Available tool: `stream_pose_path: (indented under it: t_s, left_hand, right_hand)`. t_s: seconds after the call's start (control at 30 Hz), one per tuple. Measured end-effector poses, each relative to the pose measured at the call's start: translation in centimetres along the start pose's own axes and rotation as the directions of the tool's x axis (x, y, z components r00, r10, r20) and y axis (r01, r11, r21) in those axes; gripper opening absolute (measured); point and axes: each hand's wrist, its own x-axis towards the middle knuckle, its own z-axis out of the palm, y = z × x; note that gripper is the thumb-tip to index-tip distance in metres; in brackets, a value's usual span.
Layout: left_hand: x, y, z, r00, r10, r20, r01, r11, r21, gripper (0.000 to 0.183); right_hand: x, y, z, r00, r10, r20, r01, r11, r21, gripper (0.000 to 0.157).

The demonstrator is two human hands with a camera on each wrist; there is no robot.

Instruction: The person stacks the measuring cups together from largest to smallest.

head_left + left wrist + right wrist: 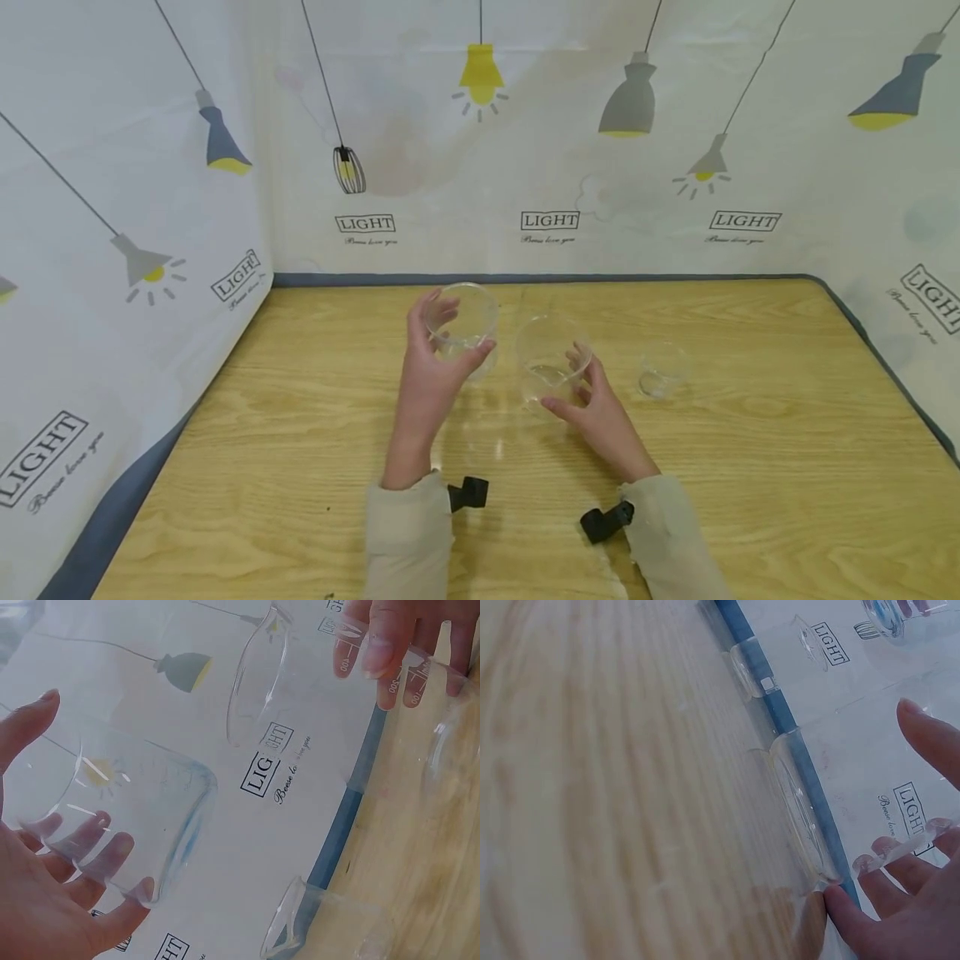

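My left hand [429, 362] grips a clear glass beaker [142, 802] and holds it up off the table, thumb on one side and fingers around the other. Below that beaker, a smaller clear beaker [330, 926] stands on the table, partly hidden by it in the head view. My right hand [596, 408] holds a larger clear beaker [551, 358] with white scale marks, fingers and thumb around its side. Its base [806, 810] shows right at the tabletop. The larger beaker is upright, mouth up, just right of the raised one.
A small clear beaker [662, 371] stands on the wood-grain table [787, 433] to the right of my right hand. White sheeting [420, 167] printed with lamps rises along the back and sides. Black wrist cameras [468, 493] sit on both sleeves.
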Motion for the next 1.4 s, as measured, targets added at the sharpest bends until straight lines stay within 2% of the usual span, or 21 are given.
stream_pose_path:
  t_s: [0.13, 0.23, 0.4, 0.53, 0.77, 1.0, 1.13, 1.4]
  left_hand:
    - [0.2, -0.3, 0.3, 1.000, -0.012, -0.008, 0.012, 1.000, 0.006, 0.079]
    - [0.6, -1.3, 0.5, 1.000, 0.000, -0.005, 0.000, 1.000, 0.001, 0.080]
    - [1.2, -2.4, 1.3, 1.000, 0.015, 0.001, -0.015, 1.000, -0.006, 0.083]
    - [1.3, -2.1, 1.9, 1.000, 0.005, 0.007, -0.005, 1.000, -0.014, 0.083]
    - [1.4, -1.7, 2.8, 1.000, -0.020, 0.003, 0.020, 1.000, -0.016, 0.083]
    - [1.6, -1.5, 3.7, 1.000, -0.029, 0.005, 0.029, 0.999, -0.021, 0.083]
    - [1.6, -1.4, 4.2, 1.000, -0.025, 0.015, 0.025, 1.000, -0.020, 0.083]
    - [1.7, -1.4, 5.0, 0.999, -0.009, 0.036, 0.009, 1.000, -0.009, 0.085]
  right_hand:
    - [0.0, 0.1, 0.0, 1.000, 0.007, 0.006, -0.007, 1.000, 0.009, 0.085]
    - [0.1, 0.0, -0.1, 1.000, 0.015, 0.018, -0.015, 1.000, 0.022, 0.084]
    - [-0.4, -1.3, -0.3, 0.999, 0.032, 0.034, -0.033, 0.999, 0.037, 0.084]
    - [-1.0, -2.6, -0.3, 0.999, 0.031, 0.032, -0.032, 0.999, 0.035, 0.085]
    - [0.0, -0.1, -0.1, 1.000, 0.022, 0.019, -0.023, 1.000, 0.020, 0.083]
    - [0.1, 0.2, -0.1, 1.000, 0.019, 0.009, -0.020, 1.000, 0.003, 0.084]
    - [0.0, -0.3, -0.3, 0.999, 0.036, 0.019, -0.036, 0.999, -0.001, 0.085]
    - [-1.0, -2.9, -0.4, 0.999, 0.032, 0.022, -0.033, 0.999, 0.019, 0.088]
